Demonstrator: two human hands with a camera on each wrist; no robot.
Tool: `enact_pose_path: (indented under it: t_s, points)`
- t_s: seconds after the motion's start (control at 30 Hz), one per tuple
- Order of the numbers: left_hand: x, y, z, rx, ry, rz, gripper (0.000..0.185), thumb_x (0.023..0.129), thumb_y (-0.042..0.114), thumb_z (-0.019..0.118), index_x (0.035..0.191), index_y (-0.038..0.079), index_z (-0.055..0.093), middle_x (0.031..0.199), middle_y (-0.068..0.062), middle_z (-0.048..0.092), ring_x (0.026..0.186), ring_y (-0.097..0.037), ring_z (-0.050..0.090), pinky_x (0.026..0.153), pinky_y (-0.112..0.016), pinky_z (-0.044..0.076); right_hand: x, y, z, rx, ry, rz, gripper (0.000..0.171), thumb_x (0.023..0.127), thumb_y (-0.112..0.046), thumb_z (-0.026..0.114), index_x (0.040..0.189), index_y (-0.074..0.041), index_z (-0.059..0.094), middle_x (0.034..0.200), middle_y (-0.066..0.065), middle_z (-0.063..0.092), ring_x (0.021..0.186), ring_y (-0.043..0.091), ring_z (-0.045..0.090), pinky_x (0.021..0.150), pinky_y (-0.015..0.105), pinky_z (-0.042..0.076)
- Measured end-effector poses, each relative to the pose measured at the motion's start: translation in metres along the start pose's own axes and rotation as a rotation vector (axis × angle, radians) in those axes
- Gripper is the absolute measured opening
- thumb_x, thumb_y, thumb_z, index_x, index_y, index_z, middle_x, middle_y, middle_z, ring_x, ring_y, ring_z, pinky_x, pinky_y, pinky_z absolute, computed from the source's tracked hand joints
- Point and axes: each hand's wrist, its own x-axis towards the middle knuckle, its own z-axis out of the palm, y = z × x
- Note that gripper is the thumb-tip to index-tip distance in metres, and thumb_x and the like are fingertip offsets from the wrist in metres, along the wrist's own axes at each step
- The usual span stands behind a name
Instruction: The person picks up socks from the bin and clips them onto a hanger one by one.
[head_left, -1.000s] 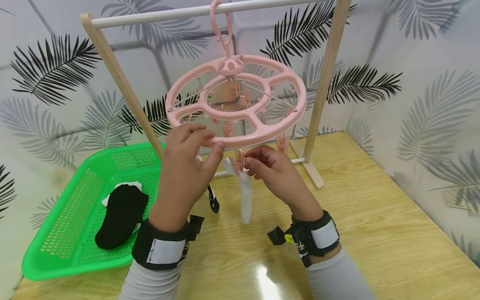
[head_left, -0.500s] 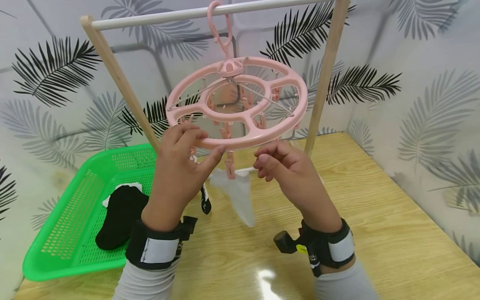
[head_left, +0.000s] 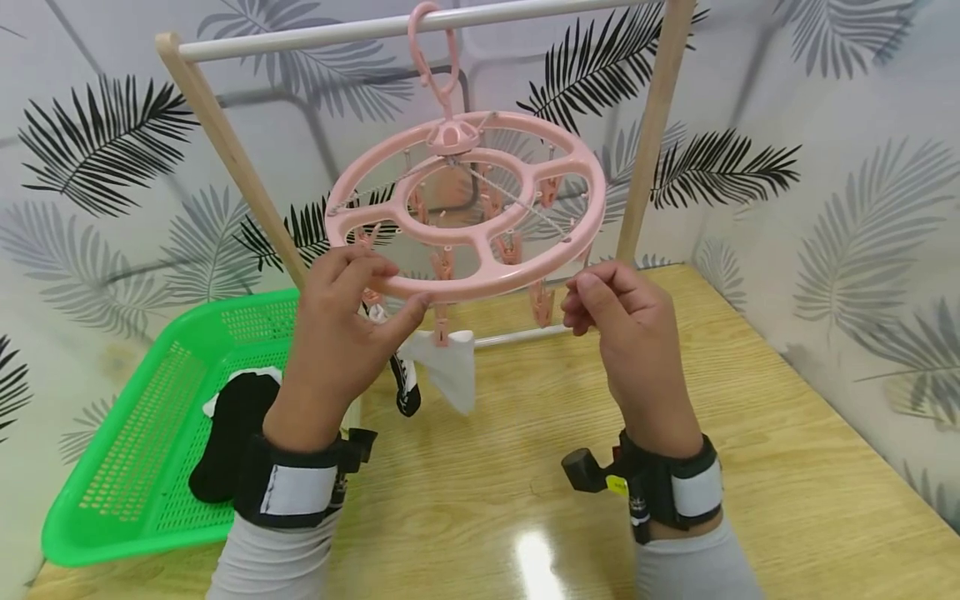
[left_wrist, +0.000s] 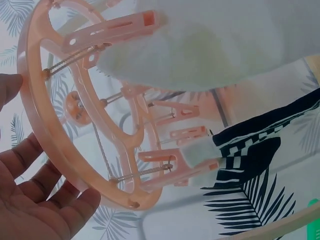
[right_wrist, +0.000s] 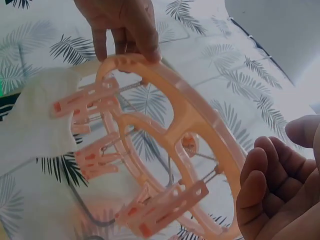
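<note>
A pink round clip hanger (head_left: 510,279) hangs by its hook from the rail of a wooden rack (head_left: 645,150). My left hand (head_left: 390,287) grips the hanger's front-left rim (left_wrist: 45,135), thumb on one side and fingers under it. A white sock (head_left: 450,367) hangs from a clip just right of that hand. A black-and-white sock (head_left: 405,387) hangs from a clip behind it. My right hand (head_left: 581,304) is at the rim's front right with loosely curled fingers. In the right wrist view it (right_wrist: 270,185) holds nothing and sits beside the rim (right_wrist: 200,120).
A green mesh basket (head_left: 150,500) lies on the wooden table (head_left: 750,433) at the left, with a black sock (head_left: 232,433) and something white inside. The rack's lower bar crosses behind the hanger. Leaf-patterned walls close in the back and right.
My right hand has let go of the clip with the white sock and moved right along the rim. The hanger turned, carrying the white sock left toward my left hand.
</note>
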Motion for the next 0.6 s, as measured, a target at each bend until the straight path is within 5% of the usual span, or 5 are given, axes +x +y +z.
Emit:
enact_pose_path:
  t_s: [0.27,0.6]
  points:
    - [0.000,-0.007,-0.005,-0.010,-0.035,0.000,0.033,0.079,0.018,0.084,0.098,-0.004,0.068,0.111,-0.018,0.062,0.113,-0.034,0.053,0.087,-0.047,0.044,0.008,0.012,0.002,-0.018,0.087,0.094,0.018,0.102,-0.014,0.055,0.105,0.003,0.061,0.096,0.013,0.062,0.093,0.026,0.059,0.087,0.033,0.050]
    - [0.004,-0.021,-0.014,-0.081,-0.064,0.068,0.030,0.079,0.012,0.084,0.097,-0.005,0.067,0.106,-0.017,0.062,0.100,-0.030,0.055,0.082,-0.043,0.047,0.015,0.031,0.000,0.115,-0.136,0.184,0.028,0.102,-0.007,0.047,0.129,-0.001,0.053,0.115,0.007,0.058,0.114,0.028,0.053,0.098,0.042,0.041]
